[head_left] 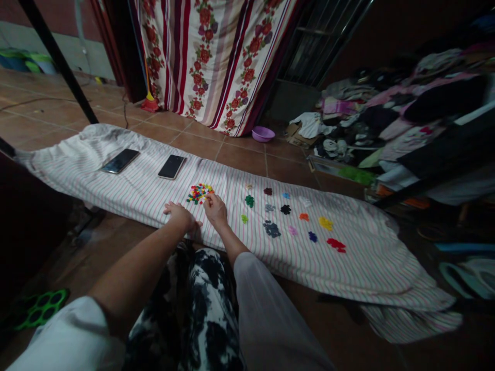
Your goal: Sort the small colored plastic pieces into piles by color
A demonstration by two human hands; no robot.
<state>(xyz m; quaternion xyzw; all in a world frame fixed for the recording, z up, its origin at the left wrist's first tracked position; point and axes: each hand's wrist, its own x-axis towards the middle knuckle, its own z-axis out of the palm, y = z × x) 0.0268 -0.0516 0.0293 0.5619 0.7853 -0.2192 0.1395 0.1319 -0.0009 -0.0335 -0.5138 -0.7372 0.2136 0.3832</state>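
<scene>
A mixed pile of small coloured pieces (199, 191) lies on the striped cloth (232, 180). My right hand (215, 208) is at the pile's right edge, its fingers pressed together; what they hold, if anything, is too small to name. My left hand (180, 215) rests on the cloth just below and left of the pile, fingers apart and holding nothing. To the right lie separate one-colour groups, among them dark green (249, 201), black (285, 209), dark grey (271, 229), orange (304, 217), yellow (326, 223), dark blue (313, 236) and red (336, 245).
Two phones, one dark (120, 161) and one light-edged (171, 167), lie on the cloth's left part. Beyond the cloth are a purple basin (263, 134), a hanging floral curtain (216, 56) and a heap of clothes (386, 113) on the right.
</scene>
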